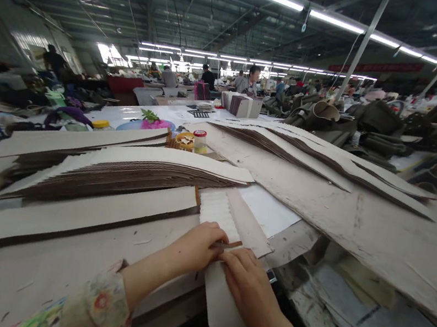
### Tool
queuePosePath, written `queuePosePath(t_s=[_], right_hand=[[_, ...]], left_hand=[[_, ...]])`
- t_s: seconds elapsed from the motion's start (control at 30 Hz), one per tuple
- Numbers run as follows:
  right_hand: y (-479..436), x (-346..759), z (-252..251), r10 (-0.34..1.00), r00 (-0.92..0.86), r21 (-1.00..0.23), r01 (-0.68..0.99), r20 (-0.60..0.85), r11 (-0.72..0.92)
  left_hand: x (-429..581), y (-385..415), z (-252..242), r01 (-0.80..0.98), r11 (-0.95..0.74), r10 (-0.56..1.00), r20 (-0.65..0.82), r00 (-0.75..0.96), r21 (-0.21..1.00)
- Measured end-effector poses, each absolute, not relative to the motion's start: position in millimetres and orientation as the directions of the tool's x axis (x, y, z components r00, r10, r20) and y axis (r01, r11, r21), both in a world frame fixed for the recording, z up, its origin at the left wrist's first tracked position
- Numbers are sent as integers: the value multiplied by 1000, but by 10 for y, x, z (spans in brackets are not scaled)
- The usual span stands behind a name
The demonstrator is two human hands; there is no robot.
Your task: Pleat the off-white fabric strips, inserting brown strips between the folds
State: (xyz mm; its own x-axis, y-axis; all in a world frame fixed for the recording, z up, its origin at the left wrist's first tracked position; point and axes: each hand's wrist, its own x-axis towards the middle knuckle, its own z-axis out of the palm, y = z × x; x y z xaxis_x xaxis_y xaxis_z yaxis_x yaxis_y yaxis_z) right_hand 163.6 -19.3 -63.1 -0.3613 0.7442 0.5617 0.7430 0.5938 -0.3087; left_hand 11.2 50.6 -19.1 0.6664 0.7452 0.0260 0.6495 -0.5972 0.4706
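Strip [221,217]: long and pale, laid across the table [58,270] edge, near end overhanging, likely for easy reach.
Left hand [196,248]: curled down on the strip beside a brown tab [231,244]; pinching or only pressing, cannot tell.
Right hand [249,285]: flat, palm down, unclenched, apparently pinning the strip still.
Stacks [129,171]: fanned curved pieces, just beyond.

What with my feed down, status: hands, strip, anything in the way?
Left hand curled onto pale strip; right hand flat on it. Strip overhangs table edge. Stack of curved pieces lies beyond, clear of hands.
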Motion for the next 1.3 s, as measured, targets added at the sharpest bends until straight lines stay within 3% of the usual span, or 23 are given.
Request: queuePosePath(t_s=[0.17, 0.4, 0.57, 0.77, 0.93, 1.13, 1.3], right_hand=[[-119, 1715, -551, 819, -323, -282, 825, 475, 489], [106, 1769, -355, 840, -488, -327, 775, 236, 541], [206, 1761, -261, 813, -572, -359, 740, 109, 569], [177, 1752, -288, 793, -599, -356, 721, 111, 594], [105, 1693, -313, 769, -624, -192, 745, 143, 639], [90, 1691, -321, 721, -658, -104, 719, 215, 687], [118, 1717, -306, 726, -656, -189, 701, 206, 688]], left_hand=[[-43, 438, -169, 694, -501, 816, 13, 578, 517], [-85, 381, -305, 669, -474, 841, 70, 537, 573], [-77, 372, -317, 674, -493, 832, 72, 549, 551], [-71, 318, -307, 687, -586, 786, 98, 610, 430], [-105, 279, -345, 691, -662, 741, 116, 661, 290], [-289, 276, -357, 561, -693, 693, 206, 691, 453], [-357, 274, -398, 546, -701, 693, 255, 675, 459]])
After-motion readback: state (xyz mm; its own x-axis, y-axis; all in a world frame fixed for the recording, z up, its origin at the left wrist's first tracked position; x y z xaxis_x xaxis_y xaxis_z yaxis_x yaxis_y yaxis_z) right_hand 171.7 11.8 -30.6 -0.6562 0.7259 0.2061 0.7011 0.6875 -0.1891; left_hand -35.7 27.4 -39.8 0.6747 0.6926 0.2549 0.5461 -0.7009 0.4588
